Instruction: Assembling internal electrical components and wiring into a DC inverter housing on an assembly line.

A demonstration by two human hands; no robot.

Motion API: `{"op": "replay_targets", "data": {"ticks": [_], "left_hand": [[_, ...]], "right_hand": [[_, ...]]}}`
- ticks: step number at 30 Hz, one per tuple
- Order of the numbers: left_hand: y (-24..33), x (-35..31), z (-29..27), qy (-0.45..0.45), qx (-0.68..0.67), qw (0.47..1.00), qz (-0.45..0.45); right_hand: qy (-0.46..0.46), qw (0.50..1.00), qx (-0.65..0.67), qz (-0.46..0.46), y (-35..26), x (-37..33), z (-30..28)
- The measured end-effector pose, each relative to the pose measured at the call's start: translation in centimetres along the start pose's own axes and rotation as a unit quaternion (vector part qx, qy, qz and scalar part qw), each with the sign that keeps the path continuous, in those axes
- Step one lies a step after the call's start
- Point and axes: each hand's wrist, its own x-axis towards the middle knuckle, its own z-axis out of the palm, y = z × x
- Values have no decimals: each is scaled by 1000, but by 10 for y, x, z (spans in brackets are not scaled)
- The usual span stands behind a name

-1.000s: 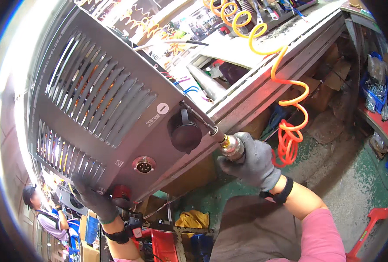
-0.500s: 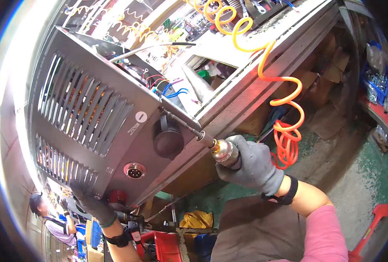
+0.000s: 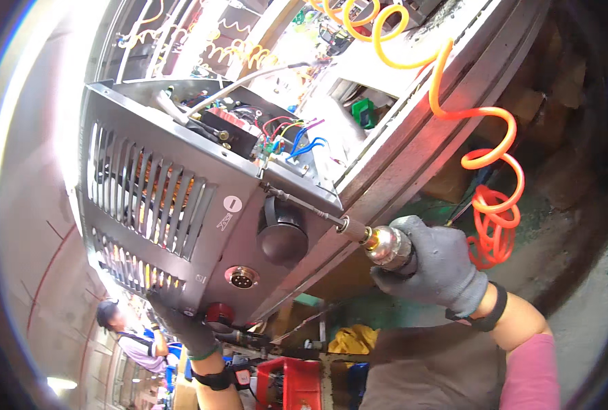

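Observation:
A dark grey metal case (image 3: 211, 229) with slotted vents stands tilted in view at the bench edge. Its top is open, baring coloured wires (image 3: 293, 140) and parts. My gloved right hand (image 3: 444, 263) is wrapped round a power screwdriver (image 3: 389, 247). The long bit of that tool reaches the case's panel near its upper edge, just above a black round knob (image 3: 283, 240). A round multi-pin socket (image 3: 241, 277) and a red round part (image 3: 219, 316) sit lower on the panel. My gloved left hand (image 3: 186, 329) lies against the case's lower side, fingers stretched along it.
An orange coiled air hose (image 3: 492, 164) hangs over the bench edge (image 3: 413, 150) on the right. Below are a red bin (image 3: 302, 383) and a yellow cloth (image 3: 354, 339). Another person (image 3: 136, 342) is at the far left.
The whole view has shifted, so the case and both hands appear farther right and a little lower. The bit still meets the panel at the same spot.

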Motion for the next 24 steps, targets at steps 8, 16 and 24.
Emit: {"op": "replay_targets", "data": {"ticks": [8,16,24], "left_hand": [[-34,1,-28,-77,239,932,262],[-20,-2,-5,-79,290,892,337],[-37,4,-23,-113,155,926,326]], "right_hand": [[-49,996,70,-12,5,3,-8],[9,999,26,-32,12,4,10],[-97,992,75,3,-4,1,-5]]}}
